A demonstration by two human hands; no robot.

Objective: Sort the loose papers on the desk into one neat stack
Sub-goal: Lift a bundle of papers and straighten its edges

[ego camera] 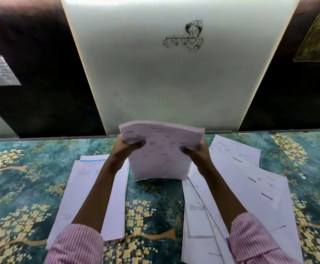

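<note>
Nearer than the fingers, loose sheets [83, 178] lie fanned on the floral desk [22, 178] under both forearms. The left hand [130, 146] and right hand [194, 152] pinch an upright bundle [159, 161] between them by its side edges, thumbs in front. It looks light, floppy and slippery; a mid-edge hold should limit bowing. Beyond the fingertips rises a white panel [174, 82].

Both hands are up on the bundle of papers [161, 149], standing it on its lower edge on the floral desk [22, 168]. Left hand [126, 147] pinches its left side, right hand [197, 151] its right. Loose sheets [90, 187] lie left of the grip, scattered sheets [250, 187] right.
</note>
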